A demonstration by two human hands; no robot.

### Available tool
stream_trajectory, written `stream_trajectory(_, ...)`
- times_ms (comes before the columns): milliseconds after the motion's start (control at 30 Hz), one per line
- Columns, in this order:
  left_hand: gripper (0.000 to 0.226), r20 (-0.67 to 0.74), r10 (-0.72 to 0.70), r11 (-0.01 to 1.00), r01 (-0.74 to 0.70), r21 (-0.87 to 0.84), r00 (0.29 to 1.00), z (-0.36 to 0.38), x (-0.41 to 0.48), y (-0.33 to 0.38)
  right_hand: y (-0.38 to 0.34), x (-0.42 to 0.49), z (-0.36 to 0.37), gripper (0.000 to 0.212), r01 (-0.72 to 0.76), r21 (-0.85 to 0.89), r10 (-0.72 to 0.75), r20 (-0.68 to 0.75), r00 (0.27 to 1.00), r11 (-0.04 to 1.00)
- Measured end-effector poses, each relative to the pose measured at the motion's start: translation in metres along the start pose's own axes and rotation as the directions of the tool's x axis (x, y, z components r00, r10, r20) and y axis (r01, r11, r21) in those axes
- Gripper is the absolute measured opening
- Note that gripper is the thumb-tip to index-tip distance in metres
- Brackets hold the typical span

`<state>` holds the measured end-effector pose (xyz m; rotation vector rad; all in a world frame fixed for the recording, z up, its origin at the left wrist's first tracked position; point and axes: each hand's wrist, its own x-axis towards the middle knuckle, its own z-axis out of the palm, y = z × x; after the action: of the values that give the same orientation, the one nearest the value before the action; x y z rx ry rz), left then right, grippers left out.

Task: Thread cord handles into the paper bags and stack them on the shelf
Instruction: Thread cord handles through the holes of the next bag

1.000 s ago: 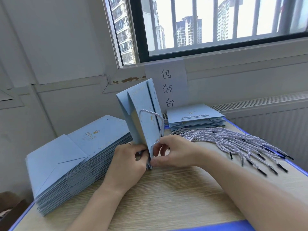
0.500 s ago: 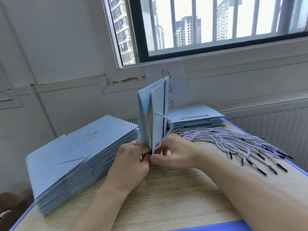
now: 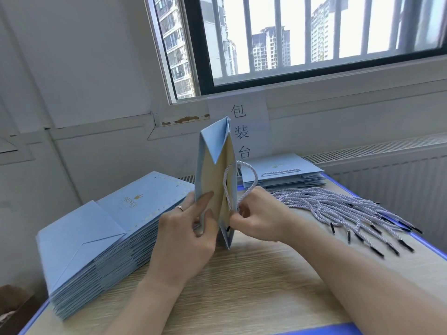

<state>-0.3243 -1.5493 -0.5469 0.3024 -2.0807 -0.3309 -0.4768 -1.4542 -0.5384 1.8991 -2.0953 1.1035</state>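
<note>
The bag [image 3: 212, 145] has swung edge-on, mouth opened; left hand [image 3: 183, 238] grips its side; right hand [image 3: 261, 213] pinches the cord [image 3: 255, 176]; threading seems nearly finished.

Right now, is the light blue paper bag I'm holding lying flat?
No, the light blue paper bag stands upright in the left hand.

On the table [image 3: 242, 298], a paper bag [image 3: 212, 165] stands upright at the middle, its lower end between the left hand [image 3: 183, 238] and the right hand [image 3: 261, 213], with a cord handle [image 3: 251, 175] looping out on its right side. A tall stack of flat bags [image 3: 96, 238] lies to the left. Loose cords [image 3: 338, 209] lie to the right, and a smaller stack of bags [image 3: 283, 172] lies behind them. On the far wall a paper sign [image 3: 239, 131] hangs below the window [image 3: 314, 39].
</note>
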Motion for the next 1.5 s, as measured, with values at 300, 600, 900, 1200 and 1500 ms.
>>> stream_trajectory(300,0.023,-0.127,0.134,0.990,-0.127,0.065,0.983,0.006,0.025,0.009,-0.002,0.004,0.001,0.035,0.058,-0.348,-0.068,-0.016,0.998,0.936)
stream_trajectory(600,0.015,-0.227,0.208,0.973,-0.178,0.148,0.951,0.017,0.032,0.004,-0.007,0.001,0.001,0.039,0.038,-0.343,-0.038,0.007,0.999,0.939)
stream_trajectory(900,0.012,-0.282,0.171,0.969,-0.109,0.221,0.944,0.018,0.023,-0.015,-0.006,0.001,0.001,0.043,-0.204,-0.038,0.207,0.269,0.940,0.978)
stream_trajectory(1200,0.010,-0.021,-0.118,0.988,0.119,0.096,0.993,0.028,0.013,-0.011,-0.011,-0.001,-0.003,0.030,-0.358,0.070,0.313,0.350,0.883,0.931)
stream_trajectory(1500,0.023,-0.095,-0.096,0.959,0.118,0.259,0.991,0.025,0.012,-0.011,-0.016,-0.002,-0.008,0.042,-0.419,0.121,0.332,0.433,0.838,0.900)
